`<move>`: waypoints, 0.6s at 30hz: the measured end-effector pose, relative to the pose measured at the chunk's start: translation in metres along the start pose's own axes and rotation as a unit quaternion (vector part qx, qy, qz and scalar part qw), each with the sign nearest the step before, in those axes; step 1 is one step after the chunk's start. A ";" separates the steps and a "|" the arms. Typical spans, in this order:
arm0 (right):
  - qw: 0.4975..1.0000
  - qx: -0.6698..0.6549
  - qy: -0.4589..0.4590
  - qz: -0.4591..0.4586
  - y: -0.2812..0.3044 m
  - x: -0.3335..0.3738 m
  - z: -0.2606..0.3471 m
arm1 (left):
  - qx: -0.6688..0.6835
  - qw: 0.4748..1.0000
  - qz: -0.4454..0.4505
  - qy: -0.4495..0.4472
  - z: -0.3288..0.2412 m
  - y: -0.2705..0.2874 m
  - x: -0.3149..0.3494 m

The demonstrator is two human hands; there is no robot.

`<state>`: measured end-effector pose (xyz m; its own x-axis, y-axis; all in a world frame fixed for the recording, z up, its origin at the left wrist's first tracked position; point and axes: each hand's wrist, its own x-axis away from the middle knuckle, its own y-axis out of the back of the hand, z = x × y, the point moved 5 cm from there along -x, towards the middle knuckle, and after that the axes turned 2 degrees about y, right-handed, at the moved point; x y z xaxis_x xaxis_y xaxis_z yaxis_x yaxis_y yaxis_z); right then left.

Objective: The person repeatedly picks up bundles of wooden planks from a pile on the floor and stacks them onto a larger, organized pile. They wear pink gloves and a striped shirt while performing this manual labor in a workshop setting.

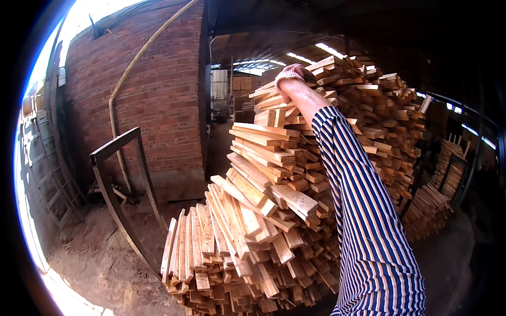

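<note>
My right arm, in a striped sleeve, reaches up and away over a tall stack of sawn wooden slats (263, 200). At its end my right hand (293, 72), in a pinkish knitted glove, is by the upper far part of the stack. Its fingers are turned away and hidden, so I cannot tell whether they grip a slat. The slats lie layered with their cut ends outward, some jutting out unevenly at the front. My left hand is out of view.
A dark metal frame (118, 145) stands left of the stack, before a brick wall (142, 95) with a yellowish pipe (112, 102). More piled slats (429, 208) stand at the right under the dark roof. Scraps litter the dirt floor (100, 258).
</note>
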<state>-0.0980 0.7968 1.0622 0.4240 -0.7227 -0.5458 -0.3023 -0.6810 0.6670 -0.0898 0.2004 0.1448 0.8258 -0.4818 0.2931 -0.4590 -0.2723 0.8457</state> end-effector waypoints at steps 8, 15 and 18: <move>0.998 -0.055 -0.021 0.036 0.009 -0.005 -0.021 | -0.010 1.000 0.019 -0.004 -0.009 -0.008 -0.015; 0.975 0.027 -0.072 -0.207 0.000 -0.030 -0.127 | 0.002 0.994 -0.065 -0.092 -0.041 0.018 -0.044; 0.995 0.003 -0.041 -0.089 -0.058 -0.055 -0.165 | 0.002 0.986 -0.097 -0.134 -0.063 0.016 -0.035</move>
<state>0.0368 0.8959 1.1371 0.3999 -0.5977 -0.6949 -0.2344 -0.7996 0.5529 -0.1051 0.2651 0.1757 0.7823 -0.6229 -0.0027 -0.3025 -0.3838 0.8725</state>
